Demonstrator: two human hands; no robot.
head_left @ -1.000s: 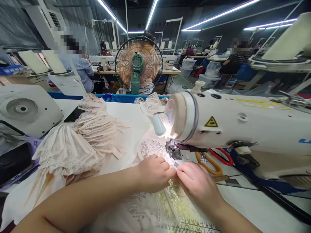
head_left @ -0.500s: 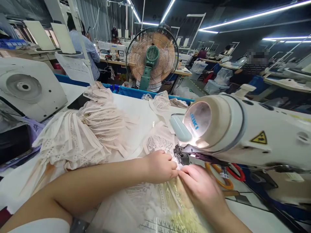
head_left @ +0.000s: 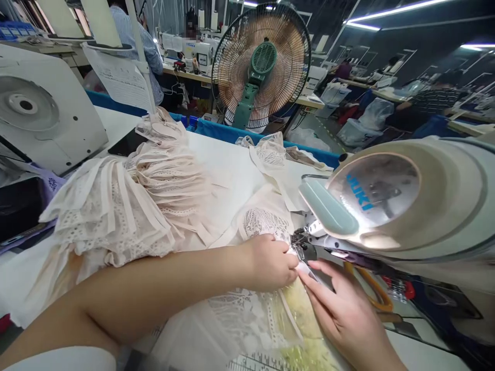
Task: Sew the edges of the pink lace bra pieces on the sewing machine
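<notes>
A: What is being handled nearest the camera?

B: A pale lace piece (head_left: 247, 314) is being pressed flat on the white desk (head_left: 232, 170), at about 6 o'clock in the view. It is lying under both hands and is running up toward the needle area.

A: How is the left hand (head_left: 270, 262) being held?

B: It is being kept curled, with the grip clenched on the lace piece right beside the presser foot (head_left: 303, 250), at about 9 o'clock of it.

A: And the right hand (head_left: 342, 314)?

B: It is being laid flat, fingers stretched out, with the grip released; the fingertips (head_left: 309, 273) are being rested on the lace just below the foot, at 5 o'clock of the left hand. The two hands are nearly touching.

A: What is being seen above them?

B: The head of a white sewing machine (head_left: 406, 206) is filling the view at 3 o'clock, and orange-handled scissors (head_left: 371, 288) are partly being hidden beneath it.

A: Further out?

B: A heap of cream lace strips (head_left: 135, 206) is being kept on the desk at 10 o'clock of the hands. More lace (head_left: 270, 154) is lying at 12 o'clock. Beyond the desk's edge, a standing fan (head_left: 261, 67) is being seen, and a person in a striped shirt (head_left: 143, 46) is seated at 11 o'clock.
</notes>
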